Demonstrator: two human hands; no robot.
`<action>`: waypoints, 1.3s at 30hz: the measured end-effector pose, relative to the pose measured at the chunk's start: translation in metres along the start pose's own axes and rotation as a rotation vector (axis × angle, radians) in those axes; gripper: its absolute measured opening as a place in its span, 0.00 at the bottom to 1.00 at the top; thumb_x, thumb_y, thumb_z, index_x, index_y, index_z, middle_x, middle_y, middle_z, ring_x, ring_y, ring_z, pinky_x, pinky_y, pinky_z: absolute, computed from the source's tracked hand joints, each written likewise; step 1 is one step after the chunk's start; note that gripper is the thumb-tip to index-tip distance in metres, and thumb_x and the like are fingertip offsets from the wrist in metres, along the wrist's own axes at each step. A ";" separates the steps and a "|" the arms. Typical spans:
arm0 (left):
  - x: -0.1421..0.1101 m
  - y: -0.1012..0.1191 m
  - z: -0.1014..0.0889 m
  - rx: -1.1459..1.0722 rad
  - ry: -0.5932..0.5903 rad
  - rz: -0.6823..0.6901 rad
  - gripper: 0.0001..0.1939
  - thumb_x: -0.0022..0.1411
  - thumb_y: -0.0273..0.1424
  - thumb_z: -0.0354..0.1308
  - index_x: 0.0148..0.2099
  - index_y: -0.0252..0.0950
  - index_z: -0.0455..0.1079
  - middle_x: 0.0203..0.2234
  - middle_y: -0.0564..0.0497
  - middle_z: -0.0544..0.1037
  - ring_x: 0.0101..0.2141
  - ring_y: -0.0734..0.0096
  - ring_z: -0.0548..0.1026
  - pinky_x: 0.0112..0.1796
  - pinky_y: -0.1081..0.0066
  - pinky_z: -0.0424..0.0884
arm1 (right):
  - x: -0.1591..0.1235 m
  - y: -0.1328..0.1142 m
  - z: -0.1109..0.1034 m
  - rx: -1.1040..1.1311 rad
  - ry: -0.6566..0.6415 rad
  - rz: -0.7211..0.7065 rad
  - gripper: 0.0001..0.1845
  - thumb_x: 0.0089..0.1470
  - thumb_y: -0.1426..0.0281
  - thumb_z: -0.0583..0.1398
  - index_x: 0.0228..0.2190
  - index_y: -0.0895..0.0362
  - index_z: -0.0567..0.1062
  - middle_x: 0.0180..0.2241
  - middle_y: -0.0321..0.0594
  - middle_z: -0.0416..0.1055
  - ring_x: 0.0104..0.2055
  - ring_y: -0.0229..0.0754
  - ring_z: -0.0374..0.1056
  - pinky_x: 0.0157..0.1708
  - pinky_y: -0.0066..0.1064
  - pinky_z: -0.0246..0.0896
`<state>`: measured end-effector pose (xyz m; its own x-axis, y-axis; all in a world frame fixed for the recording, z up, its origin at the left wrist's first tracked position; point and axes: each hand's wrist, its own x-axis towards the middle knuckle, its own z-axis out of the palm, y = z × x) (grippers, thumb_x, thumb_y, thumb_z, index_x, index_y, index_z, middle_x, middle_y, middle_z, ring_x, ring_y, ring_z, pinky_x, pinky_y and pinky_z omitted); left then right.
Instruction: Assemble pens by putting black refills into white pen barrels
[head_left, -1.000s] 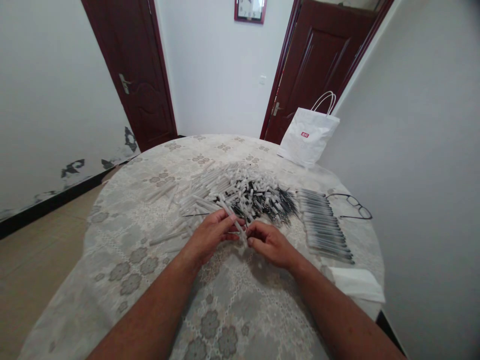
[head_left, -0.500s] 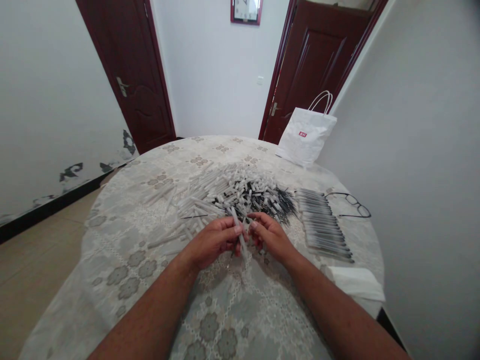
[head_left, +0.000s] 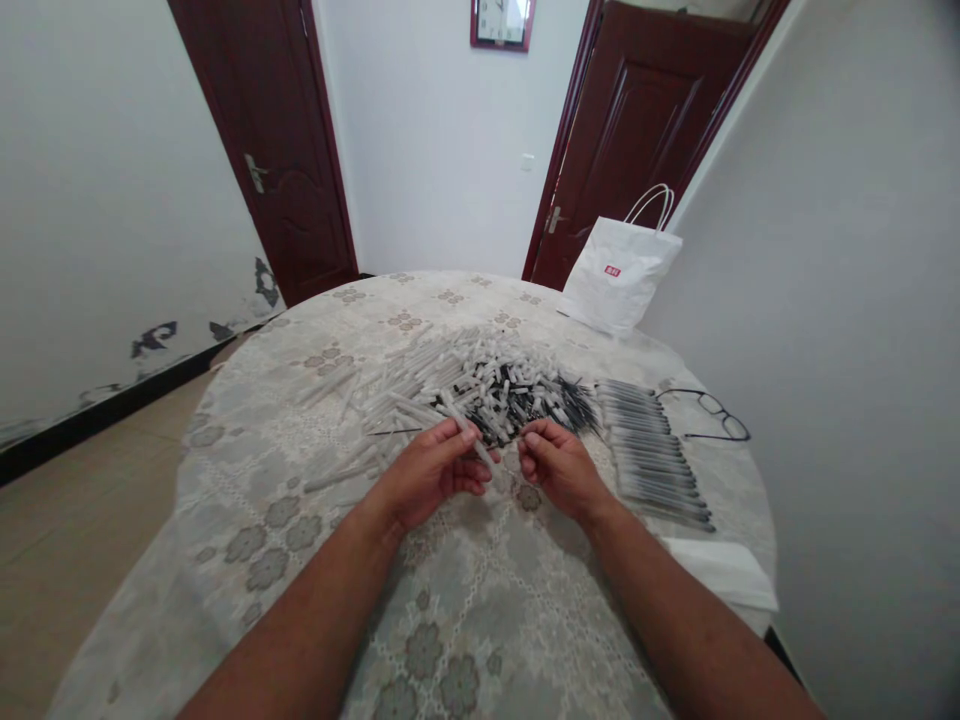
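The left hand (head_left: 435,468) is holding a tube (head_left: 482,454), fingers clamping it between thumb and forefinger, and that tube is slanting, its far end leaning away over the edge of the pile and its near end pointing back toward the gap between the hands. The other fingers of that hand are curving loosely beneath it. Across the gap, the right hand (head_left: 559,468) is hovering just beside, its fingers sitting curled together, though I cannot tell whether anything small is resting between them. Directly beyond both sets of fingers, the pile is spreading: clear tubes (head_left: 420,370) are lying on the left, white caps (head_left: 517,352) are crowding the middle, and black refills (head_left: 576,402) are bristling just beyond the right fingers. Left of the left fingers, a thin dark rod (head_left: 394,431) is lying sideways, with loose tubes (head_left: 341,472) scattering nearer. To the right of the right fingers, a row of pens (head_left: 654,455) is lying side by side on the table (head_left: 487,600), glasses (head_left: 721,415) are resting past it, and well beyond the right fingers a white bag (head_left: 619,285) is standing.
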<state>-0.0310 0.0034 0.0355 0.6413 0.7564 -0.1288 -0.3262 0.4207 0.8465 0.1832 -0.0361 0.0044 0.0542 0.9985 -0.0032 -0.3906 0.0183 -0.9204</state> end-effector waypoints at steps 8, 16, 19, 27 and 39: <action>0.012 0.000 -0.011 -0.228 0.354 0.230 0.09 0.63 0.32 0.62 0.39 0.36 0.64 0.33 0.47 0.80 0.33 0.65 0.82 0.35 0.65 0.80 | 0.009 -0.005 -0.012 0.040 0.201 -0.128 0.15 0.47 0.63 0.71 0.35 0.55 0.74 0.28 0.32 0.73 0.22 0.31 0.65 0.19 0.21 0.60; 0.010 0.004 -0.007 -0.276 0.418 0.283 0.13 0.62 0.36 0.63 0.41 0.38 0.62 0.32 0.49 0.79 0.36 0.59 0.83 0.37 0.59 0.80 | 0.006 -0.005 -0.012 0.016 0.218 -0.146 0.14 0.49 0.64 0.70 0.36 0.54 0.74 0.29 0.33 0.72 0.24 0.32 0.65 0.20 0.23 0.60; 0.010 0.003 -0.006 -0.258 0.404 0.273 0.15 0.62 0.38 0.64 0.41 0.39 0.61 0.33 0.49 0.79 0.36 0.59 0.83 0.36 0.59 0.80 | 0.006 -0.005 -0.011 -0.001 0.221 -0.145 0.14 0.49 0.64 0.69 0.36 0.54 0.73 0.29 0.33 0.72 0.24 0.33 0.65 0.20 0.23 0.60; 0.011 -0.004 -0.005 -0.224 0.363 0.267 0.15 0.63 0.38 0.63 0.42 0.39 0.60 0.34 0.50 0.78 0.37 0.57 0.83 0.38 0.57 0.80 | 0.005 -0.002 -0.008 -0.027 0.209 -0.171 0.13 0.49 0.63 0.69 0.35 0.55 0.74 0.29 0.35 0.75 0.24 0.33 0.65 0.20 0.24 0.61; 0.010 -0.003 0.001 -0.184 0.323 0.233 0.13 0.61 0.36 0.65 0.41 0.38 0.64 0.36 0.48 0.80 0.37 0.61 0.83 0.39 0.59 0.80 | -0.008 0.002 -0.001 -0.457 0.039 -0.293 0.11 0.57 0.63 0.64 0.40 0.55 0.79 0.33 0.41 0.79 0.25 0.37 0.69 0.26 0.31 0.66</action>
<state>-0.0226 0.0093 0.0318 0.2950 0.9473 -0.1250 -0.5738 0.2802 0.7696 0.1833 -0.0443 0.0019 0.1387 0.9523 0.2720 0.0848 0.2622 -0.9613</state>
